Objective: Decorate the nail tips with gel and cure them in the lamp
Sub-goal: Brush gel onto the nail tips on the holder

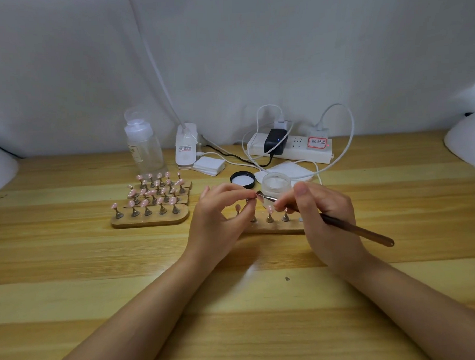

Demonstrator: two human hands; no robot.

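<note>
Pink nail tip (250, 199) on its small stand is pinched between the curled fingers of the left hand (218, 215), lifted just above the near wooden holder (273, 227). Right hand (321, 217) grips a brown-handled brush (359, 230), its metal end touching that tip. Three more stands remain on this holder. Just behind the hands sit a frosted gel jar (276, 185) and its black lid (242, 179). Left of them, further wooden holders (151, 220) carry rows of pink tips. At the far edge of the desk (72, 266) stand a clear bottle (143, 145), a small white lamp (186, 146) and a power strip (291, 148).
</note>
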